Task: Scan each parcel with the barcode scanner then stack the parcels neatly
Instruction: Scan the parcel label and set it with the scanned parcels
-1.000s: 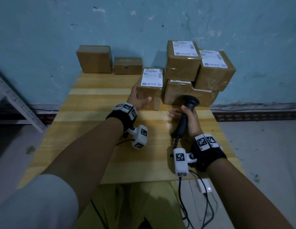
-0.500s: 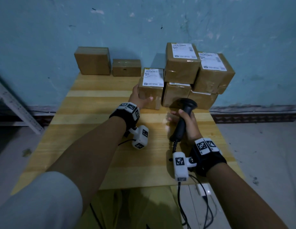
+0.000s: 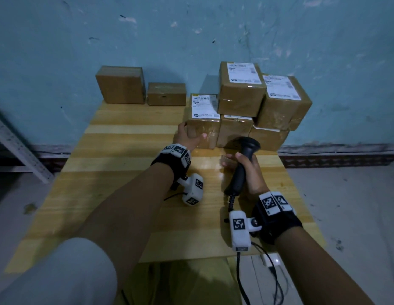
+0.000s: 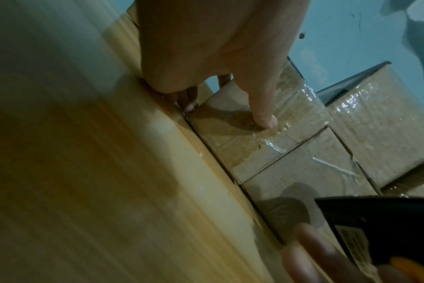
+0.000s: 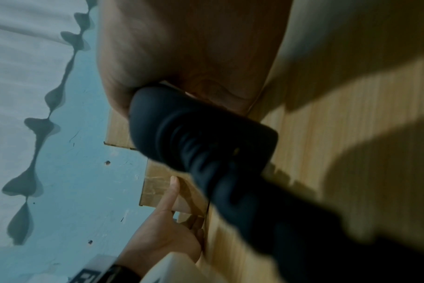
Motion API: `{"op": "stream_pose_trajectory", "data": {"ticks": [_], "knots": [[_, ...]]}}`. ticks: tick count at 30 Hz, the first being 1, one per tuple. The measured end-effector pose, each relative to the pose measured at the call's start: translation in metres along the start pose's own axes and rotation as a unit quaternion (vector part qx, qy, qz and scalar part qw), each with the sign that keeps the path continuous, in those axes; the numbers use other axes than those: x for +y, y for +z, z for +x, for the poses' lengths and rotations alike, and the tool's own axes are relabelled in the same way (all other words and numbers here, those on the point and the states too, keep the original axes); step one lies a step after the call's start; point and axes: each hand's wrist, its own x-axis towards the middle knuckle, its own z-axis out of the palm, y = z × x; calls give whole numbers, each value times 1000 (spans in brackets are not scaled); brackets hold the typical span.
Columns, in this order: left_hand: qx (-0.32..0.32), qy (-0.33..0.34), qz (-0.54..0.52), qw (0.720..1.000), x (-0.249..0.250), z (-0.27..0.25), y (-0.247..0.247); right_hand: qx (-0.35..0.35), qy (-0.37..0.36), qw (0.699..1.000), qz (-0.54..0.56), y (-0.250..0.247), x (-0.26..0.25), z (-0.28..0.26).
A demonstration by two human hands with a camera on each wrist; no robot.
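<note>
A brown parcel (image 3: 206, 126) with a white label on top stands on the wooden table (image 3: 125, 164), touching the left side of a stack of labelled parcels (image 3: 240, 93). My left hand (image 3: 191, 134) grips this parcel: its fingers wrap the left side and the thumb (image 4: 264, 118) presses the taped front face. My right hand (image 3: 244, 166) holds the black barcode scanner (image 3: 242, 164) upright by its handle, just in front of the stack's bottom parcel (image 3: 234, 132). In the right wrist view the scanner handle (image 5: 201, 137) fills the middle of the picture.
Two unlabelled brown boxes (image 3: 121, 84) (image 3: 166, 94) stand against the blue wall at the table's back left. The scanner cable (image 3: 240, 278) hangs off the near edge. A metal shelf frame (image 3: 17, 150) stands on the floor to the left.
Both hands keep their holds, and the parcel and scanner stay about where they were. Only the head view has shifted slightly.
</note>
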Motion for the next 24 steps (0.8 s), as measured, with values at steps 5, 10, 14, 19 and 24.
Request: {"op": "stream_pose_trajectory", "data": {"ticks": [5, 10, 14, 19, 24], "knots": [[-15, -12, -20, 1000, -2, -3, -3, 5, -8, 1000, 10, 2, -1, -1], [-18, -17, 1, 1000, -2, -3, -5, 0, 0, 1000, 5, 2, -3, -2], [-30, -21, 2, 999, -8, 2, -4, 2, -2, 1000, 5, 5, -5, -3], [-34, -16, 13, 999, -16, 7, -2, -1, -3, 1000, 4, 6, -6, -4], [-45, -18, 31, 998, -26, 14, -1, -1, 1, 1000, 12, 7, -6, -4]]}}
